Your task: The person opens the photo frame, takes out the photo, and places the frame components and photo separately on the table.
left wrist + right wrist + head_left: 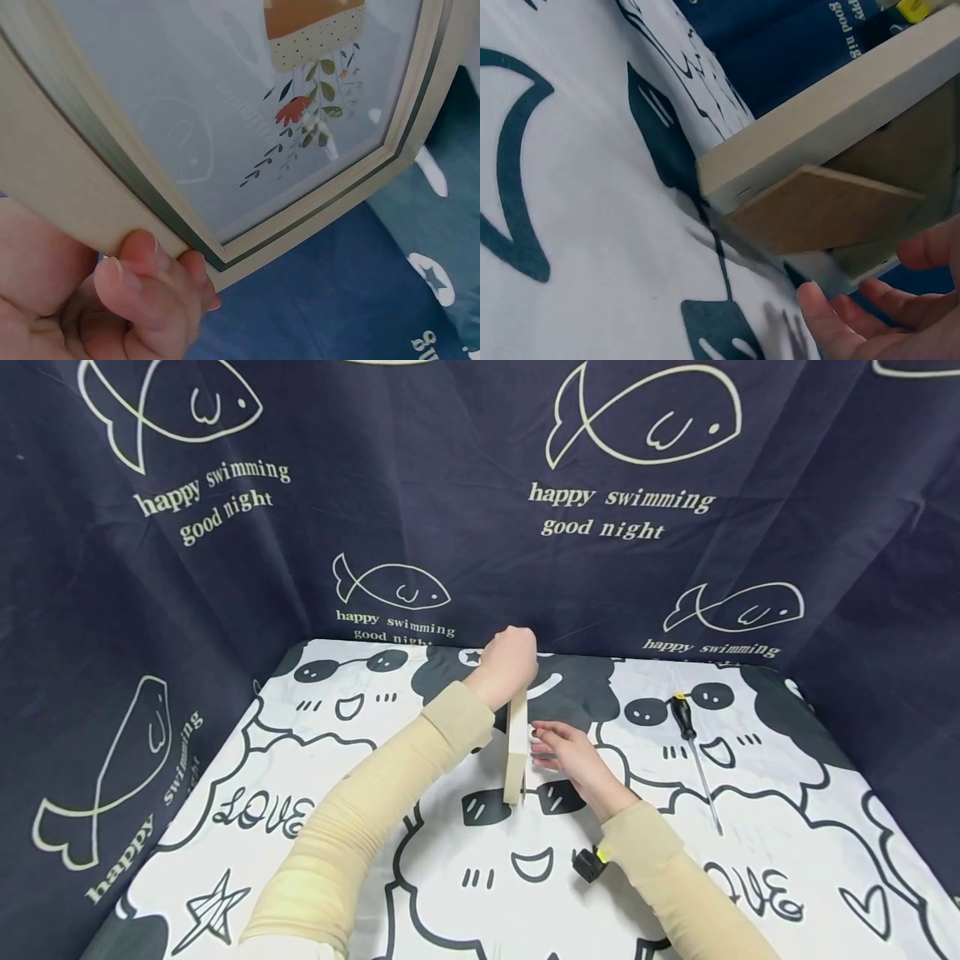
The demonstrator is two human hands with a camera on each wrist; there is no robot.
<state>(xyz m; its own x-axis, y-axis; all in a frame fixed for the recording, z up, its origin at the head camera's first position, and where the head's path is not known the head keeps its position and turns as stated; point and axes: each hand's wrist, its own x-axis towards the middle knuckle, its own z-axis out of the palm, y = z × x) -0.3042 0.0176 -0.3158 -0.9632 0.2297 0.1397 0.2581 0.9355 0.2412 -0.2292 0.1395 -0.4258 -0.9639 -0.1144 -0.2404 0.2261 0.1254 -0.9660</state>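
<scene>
A picture frame (517, 743) with a pale wooden edge stands on its side on the cloth, seen almost edge-on in the head view. My left hand (508, 667) grips its far end, fingers curled round the edge. The left wrist view shows its front, a print (307, 97) of flowers and leaves behind reflective glazing. On the back, in the right wrist view, a brown board piece (825, 210) sticks out at an angle. My right hand (573, 762) is beside that back, with fingers loosely bent and parted; whether a fingertip touches the frame I cannot tell.
A screwdriver (693, 743) with a black and yellow handle lies on the right of the patterned white cloth (315, 877). Beside my right cuff shows a small black block (588, 864) with a yellow part. Dark fish-print curtain (480, 485) hangs behind and at both sides.
</scene>
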